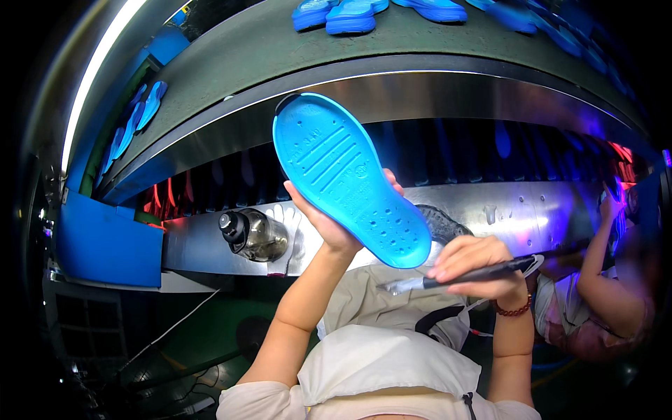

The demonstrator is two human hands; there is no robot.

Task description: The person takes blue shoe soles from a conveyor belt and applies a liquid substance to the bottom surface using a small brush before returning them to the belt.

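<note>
Holds a bright blue shoe sole (pixel 350 178) in the left grip (pixel 334 232), spread wide across the underside, with thumb along the left edge and fingertips showing past the right. Slants the sole from upper left to lower right above a steel surface (pixel 199 246), with the ridged, dimpled face toward the head. Closes the right grip (pixel 481 264) around a slim black-handled tool (pixel 504 269), with pale, blurred tip pointing left, just below the sole's lower end in view; cannot tell the tool's exact kind. Wears a red bead bracelet (pixel 514 308) on the right wrist. Has on the surface, left of the sole, a clear jug (pixel 269 239) with a black lid (pixel 234 225), and a white glove (pixel 292 222) just beside it. Faces a raised green deck (pixel 245 63) bearing more blue soles (pixel 350 15) at the top and left. Has a blue panel (pixel 112 241) at far left and a co-worker's bent arm (pixel 593 259) at right.
</note>
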